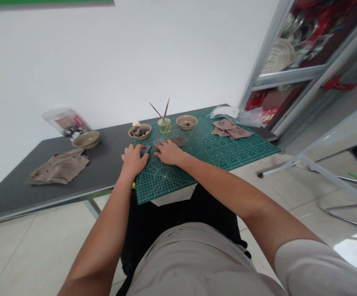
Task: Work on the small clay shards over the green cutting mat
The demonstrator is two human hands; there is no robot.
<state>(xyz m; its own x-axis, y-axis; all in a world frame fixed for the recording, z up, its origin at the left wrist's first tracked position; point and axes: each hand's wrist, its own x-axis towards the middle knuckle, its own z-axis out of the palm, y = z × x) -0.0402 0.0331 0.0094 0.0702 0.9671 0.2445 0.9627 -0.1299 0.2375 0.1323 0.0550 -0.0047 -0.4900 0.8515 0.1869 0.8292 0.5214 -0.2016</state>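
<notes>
Both hands rest on a green cutting mat [215,154] that lies on a dark grey table [104,164]. My left hand [133,159] is curled at the mat's left edge, and its fingers grip a small dark flat piece [145,149]. My right hand [169,152] lies palm down beside it, fingers pressed on a grey flat piece [159,142]. A brown flat piece [177,142] lies just past the right hand's fingertips. Ahead of the hands stand a bowl of small dark bits [140,131], a glass of greenish liquid with two brushes [164,124] and a second tan bowl [186,121].
A brown cloth [230,129] and a crumpled clear plastic bag [240,115] lie at the mat's far right. On the bare table to the left are another brown cloth [59,167], a tan bowl [86,139] and a plastic packet [65,122]. A glass-fronted cabinet [304,53] stands at right.
</notes>
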